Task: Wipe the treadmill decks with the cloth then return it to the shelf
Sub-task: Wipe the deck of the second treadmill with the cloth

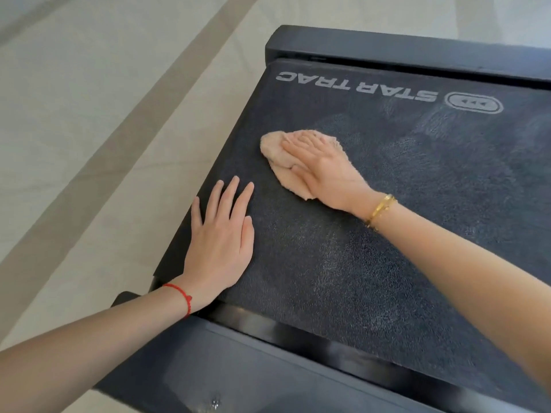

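The dark treadmill deck [387,234] fills the middle and right of the head view, with white STAR TRAC lettering near its far end. A small peach cloth [275,149] lies bunched on the belt near the deck's left side. My right hand [325,171] presses flat on the cloth, fingers spread over it, a gold bracelet on the wrist. My left hand [222,239] rests palm down on the belt's left edge, fingers apart, holding nothing, with a red string on the wrist. Faint wipe streaks mark the belt.
A black end cap [387,49] crosses the deck's far end. A black side rail [298,332] and plastic cover run along the near edge. Pale tiled floor [89,129] with beige stripes lies to the left.
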Demonstrator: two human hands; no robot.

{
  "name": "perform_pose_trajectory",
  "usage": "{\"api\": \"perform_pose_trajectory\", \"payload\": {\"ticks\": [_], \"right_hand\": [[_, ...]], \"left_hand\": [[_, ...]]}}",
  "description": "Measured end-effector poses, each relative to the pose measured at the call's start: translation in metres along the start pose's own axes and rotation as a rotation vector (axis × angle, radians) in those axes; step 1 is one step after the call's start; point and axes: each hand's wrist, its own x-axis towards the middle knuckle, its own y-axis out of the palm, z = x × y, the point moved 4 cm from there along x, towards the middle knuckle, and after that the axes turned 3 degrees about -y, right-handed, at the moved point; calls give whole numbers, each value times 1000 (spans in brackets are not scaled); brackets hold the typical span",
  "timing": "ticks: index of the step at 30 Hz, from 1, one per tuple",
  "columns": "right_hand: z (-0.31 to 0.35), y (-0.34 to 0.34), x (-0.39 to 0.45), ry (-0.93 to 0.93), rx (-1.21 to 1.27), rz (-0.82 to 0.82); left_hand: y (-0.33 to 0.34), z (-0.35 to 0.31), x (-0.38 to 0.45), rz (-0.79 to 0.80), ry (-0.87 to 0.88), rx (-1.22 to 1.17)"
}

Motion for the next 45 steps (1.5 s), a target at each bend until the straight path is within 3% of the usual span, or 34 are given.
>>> {"api": "perform_pose_trajectory", "payload": {"ticks": [4,8,11,15,20,27,31,40,45], "right_hand": [[-62,-14,34,174,-79,-73],[-114,-17,93,395,-127,-4],[-105,-7,132,356,-112,19],[-54,6,147,135,-63,22],[-27,13,97,-70,38,47],[-93,-27,47,305,-44,-70],[-54,-20,17,268,7,-52],[67,-13,-89,-46,69,76],[37,-23,-106,97,44,47]], "left_hand": [[1,0,0,8,-8,18],[3,0,1,13,-16,29],[3,0,2,7,-19,34],[3,0,3,4,-14,31],[2,-1,2,4,-10,10],[-1,-2,1,3,-16,-15],[1,-1,0,-9,-14,-26],[-1,-1,-2,-51,-4,-65],[-1,-1,-2,-68,-3,-70]]}}
